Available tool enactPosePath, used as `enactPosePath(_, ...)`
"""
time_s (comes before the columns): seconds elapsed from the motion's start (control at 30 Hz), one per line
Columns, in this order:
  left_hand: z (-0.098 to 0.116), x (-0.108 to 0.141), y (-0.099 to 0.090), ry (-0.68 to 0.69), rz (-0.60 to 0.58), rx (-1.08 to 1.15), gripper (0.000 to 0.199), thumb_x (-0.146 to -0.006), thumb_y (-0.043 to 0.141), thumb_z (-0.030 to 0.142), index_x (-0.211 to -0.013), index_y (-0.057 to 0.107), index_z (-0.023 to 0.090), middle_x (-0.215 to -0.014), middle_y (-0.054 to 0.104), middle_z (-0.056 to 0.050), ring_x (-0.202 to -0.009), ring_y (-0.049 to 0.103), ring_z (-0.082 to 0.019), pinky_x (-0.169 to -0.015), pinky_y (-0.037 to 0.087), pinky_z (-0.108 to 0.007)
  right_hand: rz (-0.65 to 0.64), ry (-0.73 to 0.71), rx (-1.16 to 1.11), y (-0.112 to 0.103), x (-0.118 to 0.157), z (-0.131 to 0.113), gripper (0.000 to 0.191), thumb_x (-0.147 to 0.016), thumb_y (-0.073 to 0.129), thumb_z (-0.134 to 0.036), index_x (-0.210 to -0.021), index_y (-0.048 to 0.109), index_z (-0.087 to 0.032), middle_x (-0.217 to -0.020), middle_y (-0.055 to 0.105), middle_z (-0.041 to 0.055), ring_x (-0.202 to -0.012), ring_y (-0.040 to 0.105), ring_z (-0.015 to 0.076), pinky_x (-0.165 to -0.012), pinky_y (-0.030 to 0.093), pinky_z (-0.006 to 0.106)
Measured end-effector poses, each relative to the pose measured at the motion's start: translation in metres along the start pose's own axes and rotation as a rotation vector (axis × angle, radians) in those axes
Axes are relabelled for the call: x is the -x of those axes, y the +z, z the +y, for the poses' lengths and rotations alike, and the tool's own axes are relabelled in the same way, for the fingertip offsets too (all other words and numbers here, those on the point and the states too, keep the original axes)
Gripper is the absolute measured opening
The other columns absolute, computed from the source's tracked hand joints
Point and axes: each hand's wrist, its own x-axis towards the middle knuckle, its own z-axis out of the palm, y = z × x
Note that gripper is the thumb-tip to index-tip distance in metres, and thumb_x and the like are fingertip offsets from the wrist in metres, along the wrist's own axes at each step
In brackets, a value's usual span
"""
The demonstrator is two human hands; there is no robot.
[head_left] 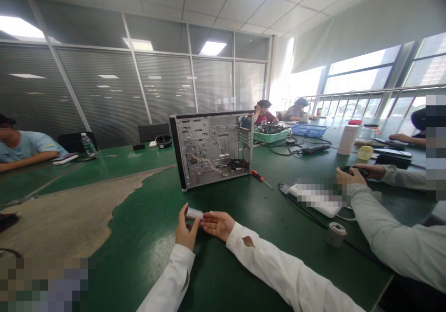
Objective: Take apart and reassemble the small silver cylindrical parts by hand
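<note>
A small silver part (194, 213) is pinched in the left hand (186, 230) fingers, steadied by the right hand (218, 224), above the green surface (146, 228). It's not fitted yet; the open computer case (212, 149) is sat just behind, screwdriver (260, 177) untouched.

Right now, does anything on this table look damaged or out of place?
Yes. The green table covering is torn away left of the open computer case, baring a large ragged patch of brown surface. The case's side panel is off, exposing its wiring.
</note>
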Motion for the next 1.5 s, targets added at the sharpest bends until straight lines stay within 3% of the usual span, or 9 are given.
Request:
enactPosePath(0.27,-0.015,-0.007,0.003,-0.126,0.056,0.131,0.057,-0.057,0.062,0.037,-0.106,0.041,0.018,-0.083,0.06,-0.006,-0.069,0.059,-0.017,-0.061,0.046,-0.027,0.054,-0.174,0.133,0.007,0.003,0.006,0.029,-0.047,0.072,-0.015,-0.074,0.06,-0.009,-0.073,0.062,0.0081,-0.069,0.058,0.0164,-0.064,0.042,0.031)
enactPosePath(0.5,-0.01,-0.006,0.001,-0.239,0.122,0.127,0.051,-0.054,0.064,0.037,-0.096,0.043,0.017,-0.073,0.058,-0.003,-0.066,0.058,-0.017,-0.068,0.045,-0.034,0.094,-0.296,0.288,0.008,0.0,0.018,0.041,-0.041,0.073,-0.016,-0.08,0.061,-0.013,-0.077,0.061,0.0054,-0.07,0.056,0.0159,-0.058,0.042,0.029)
enactPosePath(0.67,-0.008,-0.006,0.001,-0.349,0.134,0.183,0.048,-0.055,0.065,0.036,-0.091,0.04,0.016,-0.071,0.057,-0.003,-0.065,0.059,-0.017,-0.063,0.046,-0.033,0.072,-0.5,0.587,0.007,-0.002,0.024,0.045,-0.049,0.066,-0.011,-0.093,0.059,-0.017,-0.09,0.057,0.0058,-0.075,0.055,0.0165,-0.062,0.043,0.03)
enactPosePath(0.8,-0.007,-0.004,0.006,-0.387,0.133,0.274,0.044,-0.057,0.065,0.034,-0.089,0.04,0.016,-0.072,0.057,-0.003,-0.062,0.059,-0.015,-0.053,0.045,-0.027,0.133,-0.665,0.851,0.011,0.004,0.025,0.042,-0.057,0.057,-0.009,-0.097,0.058,-0.023,-0.097,0.052,0.0057,-0.074,0.054,0.0165,-0.058,0.044,0.029)
enactPosePath(1.0,-0.008,0.0,0.013,-0.46,0.059,0.452,0.036,-0.061,0.062,0.028,-0.088,0.041,0.016,-0.066,0.059,-0.003,-0.058,0.059,-0.015,-0.046,0.039,-0.022,0.268,-0.816,0.938,0.007,0.004,0.018,0.029,-0.065,0.054,-0.016,-0.091,0.062,-0.023,-0.089,0.055,0.0061,-0.076,0.053,0.0175,-0.066,0.044,0.031)
enactPosePath(1.17,-0.009,0.003,0.015,-0.463,-0.043,0.468,0.035,-0.059,0.062,0.032,-0.086,0.047,0.016,-0.069,0.062,-0.006,-0.064,0.06,-0.017,-0.048,0.039,-0.021,0.375,-0.809,0.8,-0.005,-0.006,0.009,0.026,-0.064,0.057,-0.028,-0.088,0.063,-0.019,-0.085,0.061,0.006,-0.079,0.054,0.0191,-0.071,0.043,0.033)
enactPosePath(1.33,-0.002,0.009,0.015,-0.376,-0.097,0.335,0.037,-0.052,0.063,0.042,-0.074,0.053,0.013,-0.073,0.061,-0.006,-0.069,0.059,-0.019,-0.05,0.041,-0.023,0.429,-0.679,0.625,-0.013,-0.011,0.003,0.034,-0.061,0.059,-0.036,-0.086,0.064,-0.015,-0.079,0.063,0.0072,-0.067,0.055,0.0184,-0.056,0.044,0.029)
enactPosePath(1.5,-0.005,0.007,0.014,-0.39,-0.096,0.294,0.041,-0.05,0.062,0.047,-0.07,0.055,0.012,-0.067,0.06,-0.006,-0.065,0.057,-0.019,-0.049,0.041,-0.024,0.372,-0.593,0.56,-0.013,-0.01,0.002,0.038,-0.06,0.06,-0.039,-0.09,0.061,-0.016,-0.084,0.062,0.0072,-0.073,0.055,0.0189,-0.055,0.044,0.028)
